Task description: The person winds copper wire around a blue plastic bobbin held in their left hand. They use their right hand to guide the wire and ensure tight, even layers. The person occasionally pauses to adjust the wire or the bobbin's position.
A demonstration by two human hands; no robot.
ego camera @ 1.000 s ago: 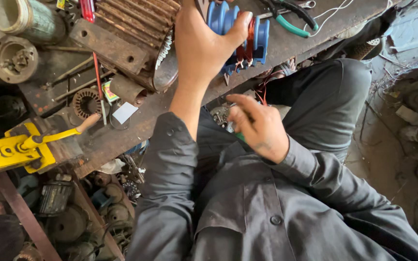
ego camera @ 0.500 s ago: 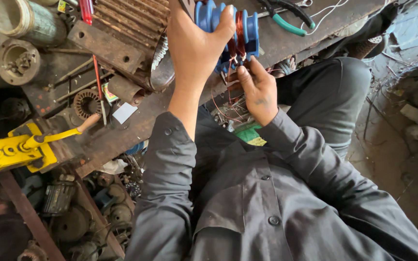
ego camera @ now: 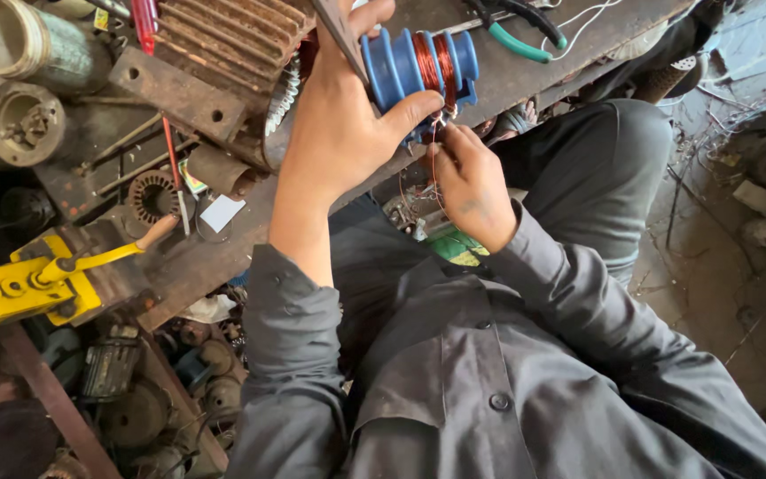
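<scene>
The left hand (ego camera: 339,124) is clenched around a blue ribbed winding former (ego camera: 414,62) at the far edge of the counter (ego camera: 206,262), thumb pressed against its near flange. Copper wire (ego camera: 436,58) fills only two grooves toward the right end; the grooves to the left look bare, so the winding appears partly done. The right hand (ego camera: 472,182) pinches thin copper strands (ego camera: 433,133) just below the former. Green-handled pliers (ego camera: 520,35) lie untouched further right on the counter.
</scene>
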